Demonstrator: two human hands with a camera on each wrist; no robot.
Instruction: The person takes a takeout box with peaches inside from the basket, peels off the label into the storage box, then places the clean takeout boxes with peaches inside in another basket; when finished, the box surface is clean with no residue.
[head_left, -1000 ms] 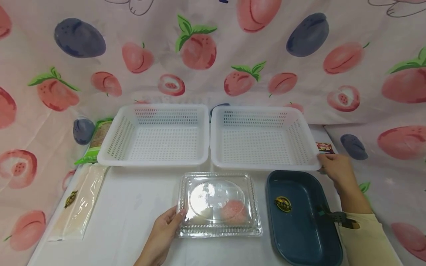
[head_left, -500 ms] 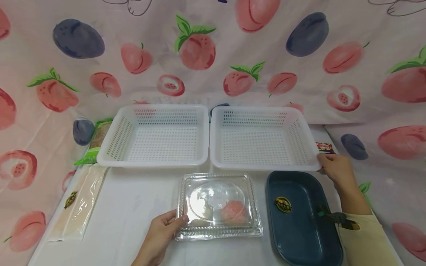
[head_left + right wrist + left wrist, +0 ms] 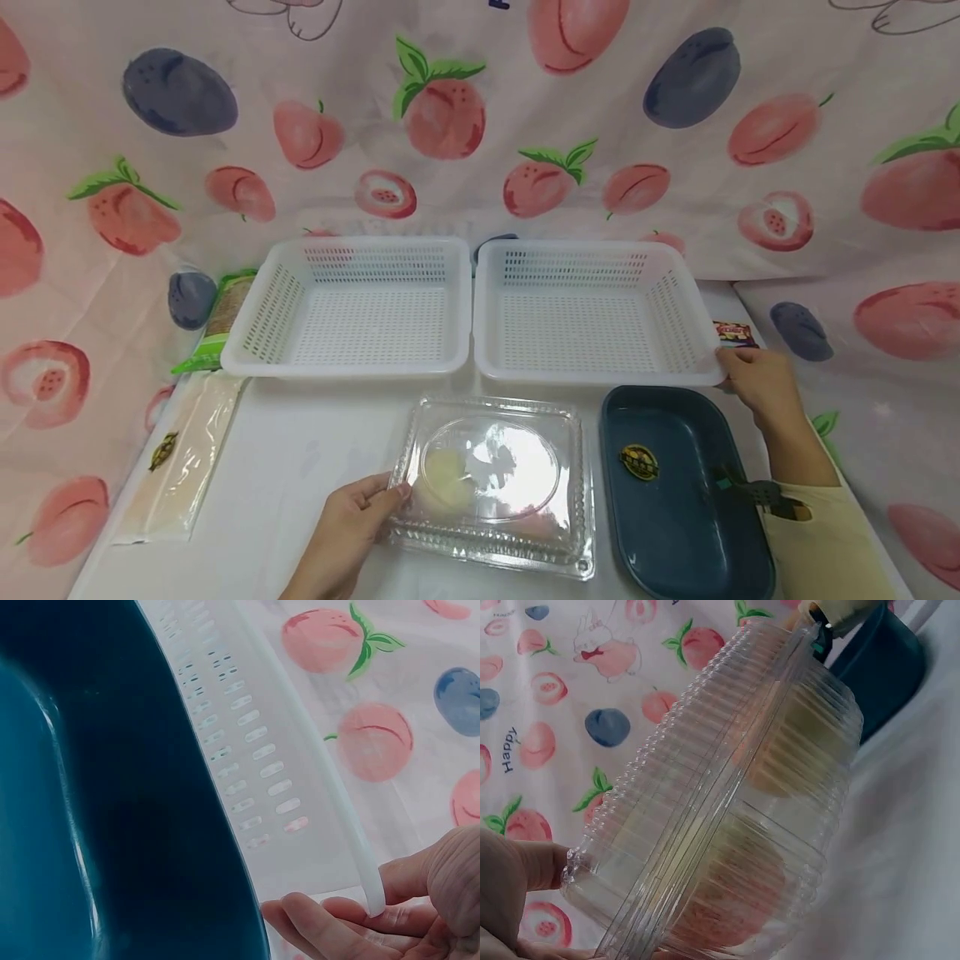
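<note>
My left hand [image 3: 341, 525] holds a clear plastic clamshell box [image 3: 491, 546] by its left side, thumb on top. The box is closed and tilted, at the front middle of the table. Through its ribbed wall in the left wrist view, a pink round item [image 3: 739, 896] and a pale yellow one [image 3: 799, 742] show inside. Glare covers part of the lid in the head view. At the right, my right hand [image 3: 765, 387] pinches the near right corner of a white perforated basket [image 3: 573, 333]; in the right wrist view thumb and fingers meet around the basket's rim [image 3: 341, 802].
A second white basket [image 3: 367, 329] stands beside the first. A deep blue tray [image 3: 675, 517] with a round sticker lies under my right forearm. At left are a flat clear packet [image 3: 187, 458] and a green bag [image 3: 225, 321]; a small red packet [image 3: 735, 333] lies behind the right hand.
My left hand has drawn the clamshell box slightly toward me and tilted it, so the glare shifted right across its lid. My right hand stays on the basket corner.
</note>
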